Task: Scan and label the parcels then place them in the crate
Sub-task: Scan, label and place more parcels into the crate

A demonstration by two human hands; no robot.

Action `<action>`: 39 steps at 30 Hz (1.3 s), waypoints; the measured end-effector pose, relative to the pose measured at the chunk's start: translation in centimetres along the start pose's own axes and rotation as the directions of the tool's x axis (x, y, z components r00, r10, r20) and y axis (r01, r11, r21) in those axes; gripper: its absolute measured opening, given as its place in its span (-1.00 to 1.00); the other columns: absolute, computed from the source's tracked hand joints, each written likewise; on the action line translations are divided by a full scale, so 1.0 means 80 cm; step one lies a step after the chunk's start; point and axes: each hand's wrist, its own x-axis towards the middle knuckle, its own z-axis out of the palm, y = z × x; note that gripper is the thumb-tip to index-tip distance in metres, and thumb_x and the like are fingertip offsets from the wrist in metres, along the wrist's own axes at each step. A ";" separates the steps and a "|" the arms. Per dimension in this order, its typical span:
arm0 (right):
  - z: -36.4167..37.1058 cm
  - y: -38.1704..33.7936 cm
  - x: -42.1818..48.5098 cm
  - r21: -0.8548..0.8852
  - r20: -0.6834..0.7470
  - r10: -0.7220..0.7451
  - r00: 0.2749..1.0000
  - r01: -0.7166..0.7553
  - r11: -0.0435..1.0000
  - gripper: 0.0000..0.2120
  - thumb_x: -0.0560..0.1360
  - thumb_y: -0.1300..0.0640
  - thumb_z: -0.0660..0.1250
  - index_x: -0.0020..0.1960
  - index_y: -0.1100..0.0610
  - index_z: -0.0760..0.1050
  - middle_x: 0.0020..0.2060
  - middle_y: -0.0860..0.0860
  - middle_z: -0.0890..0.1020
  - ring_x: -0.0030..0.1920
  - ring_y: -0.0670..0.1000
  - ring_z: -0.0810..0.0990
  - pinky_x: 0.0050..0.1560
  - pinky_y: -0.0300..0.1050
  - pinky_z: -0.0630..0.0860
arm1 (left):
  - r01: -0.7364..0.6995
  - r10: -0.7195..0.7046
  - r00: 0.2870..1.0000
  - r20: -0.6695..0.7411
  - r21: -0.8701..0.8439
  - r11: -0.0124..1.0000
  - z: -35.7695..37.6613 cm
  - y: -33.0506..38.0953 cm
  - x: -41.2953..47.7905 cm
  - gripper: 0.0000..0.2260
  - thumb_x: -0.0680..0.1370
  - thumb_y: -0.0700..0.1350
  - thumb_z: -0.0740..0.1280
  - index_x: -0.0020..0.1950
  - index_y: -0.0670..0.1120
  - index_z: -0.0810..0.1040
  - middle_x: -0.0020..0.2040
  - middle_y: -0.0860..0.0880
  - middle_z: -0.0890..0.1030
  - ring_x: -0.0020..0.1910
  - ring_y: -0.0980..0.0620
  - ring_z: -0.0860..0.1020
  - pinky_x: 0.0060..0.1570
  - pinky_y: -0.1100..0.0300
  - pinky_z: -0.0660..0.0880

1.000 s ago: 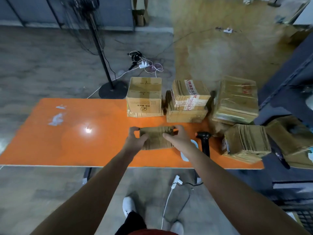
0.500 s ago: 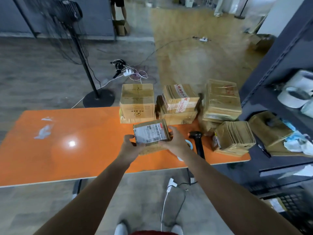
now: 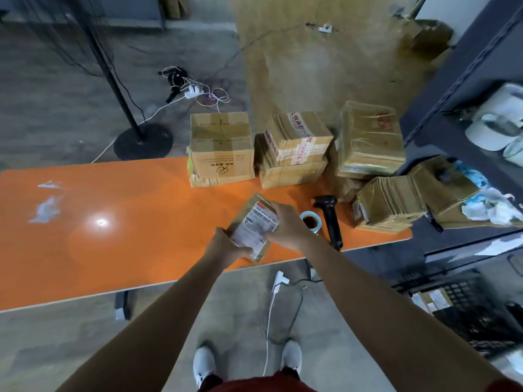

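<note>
Both hands hold a small brown cardboard parcel [image 3: 253,227] tilted above the near edge of the orange worktop [image 3: 127,222], the left hand [image 3: 226,246] with fingers curled under its lower end, the right hand [image 3: 288,224] with fingers wrapped over its far side. It bears a white printed label, too small to read, so it looks ready for the black plastic crate [image 3: 467,306], while several stacked cardboard boxes [image 3: 370,140] wait beyond the black handheld scanner [image 3: 329,219]. The middle box [image 3: 297,137] has tape with red Chinese characters, and the left box [image 3: 222,154] has a flower logo.

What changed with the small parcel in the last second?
The parcel was flipped from plain brown side up to label up, then turned slantwise. The left hand and right hand held it throughout. The scanner, tape roll and stacked boxes stayed put.
</note>
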 end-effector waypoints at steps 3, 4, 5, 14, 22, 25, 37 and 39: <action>0.010 0.011 -0.005 -0.096 0.037 -0.072 0.997 0.076 0.992 -0.13 0.33 0.01 0.54 0.52 0.05 0.19 0.31 0.08 0.34 0.35 0.04 0.31 0.29 -0.09 0.34 | -0.088 0.089 0.996 0.009 0.305 0.948 0.006 0.001 -0.002 -0.22 0.25 0.04 0.62 0.29 -0.21 0.31 0.18 -0.17 0.46 0.22 -0.18 0.43 0.10 0.04 0.46; 0.012 0.016 -0.006 -0.107 0.023 -0.095 0.995 0.097 0.990 -0.10 0.33 0.02 0.56 0.54 0.06 0.17 0.33 0.09 0.32 0.37 0.04 0.29 0.34 -0.05 0.34 | -0.128 0.137 0.991 0.006 0.395 0.910 0.007 0.002 -0.001 -0.18 0.25 0.08 0.61 0.34 -0.18 0.30 0.22 -0.17 0.41 0.26 -0.19 0.40 0.16 0.02 0.43; 0.012 0.020 -0.008 -0.114 0.002 -0.111 0.994 0.111 0.987 -0.10 0.33 0.02 0.57 0.53 0.07 0.18 0.35 0.09 0.32 0.39 0.06 0.29 0.37 0.03 0.35 | -0.161 0.176 0.984 0.011 0.457 0.875 0.006 0.005 -0.001 -0.15 0.25 0.08 0.61 0.38 -0.16 0.27 0.27 -0.16 0.36 0.29 -0.20 0.37 0.20 -0.01 0.42; -0.031 0.063 -0.010 -0.281 -0.194 -0.060 0.979 0.003 0.960 -0.45 0.59 -0.03 0.28 0.50 0.12 0.22 0.42 0.12 0.32 0.46 0.15 0.26 0.39 0.07 0.31 | -0.295 0.288 0.952 0.107 0.579 0.760 0.028 0.022 0.012 -0.16 0.42 0.18 0.46 0.54 0.09 0.05 0.22 -0.14 0.42 0.11 -0.20 0.56 0.01 -0.06 0.53; -0.059 0.134 -0.013 -0.186 -0.293 0.187 0.938 -0.248 0.951 -0.43 0.62 -0.06 0.20 0.54 0.12 0.16 0.39 0.13 0.33 0.40 0.18 0.33 0.32 0.11 0.40 | -0.146 0.205 0.976 -0.066 0.497 0.855 0.085 0.050 0.018 -0.16 0.43 0.22 0.43 0.50 0.03 0.00 0.22 -0.16 0.41 0.13 -0.21 0.54 0.00 -0.04 0.48; -0.062 0.148 -0.008 -0.083 -0.255 0.280 0.926 -0.310 0.947 -0.45 0.65 -0.06 0.16 0.55 0.12 0.11 0.36 0.18 0.35 0.31 0.24 0.44 0.24 0.13 0.42 | -0.104 0.181 0.976 -0.118 0.476 0.873 0.099 0.054 0.021 -0.14 0.43 0.23 0.43 0.51 0.00 -0.01 0.24 -0.17 0.39 0.16 -0.23 0.52 0.02 -0.06 0.48; -0.082 0.149 0.004 0.325 -0.090 0.434 0.897 -0.385 0.864 -0.64 0.64 0.08 0.17 0.37 0.19 0.25 -0.01 0.21 0.53 -0.17 0.15 0.54 -0.33 -0.08 0.41 | -0.074 0.165 0.976 -0.144 0.495 0.866 0.095 0.062 0.015 -0.09 0.40 0.28 0.43 0.54 0.01 -0.02 0.32 -0.19 0.35 0.24 -0.27 0.46 0.11 -0.13 0.47; -0.093 0.137 -0.002 0.379 -0.107 0.419 0.901 -0.353 0.855 -0.70 0.63 0.09 0.17 0.31 0.18 0.26 -0.10 0.18 0.52 -0.25 0.15 0.56 -0.34 0.03 0.54 | -0.089 0.179 0.975 -0.131 0.508 0.857 0.087 0.064 0.014 -0.08 0.39 0.28 0.43 0.54 0.02 -0.02 0.32 -0.19 0.35 0.24 -0.27 0.46 0.10 -0.14 0.48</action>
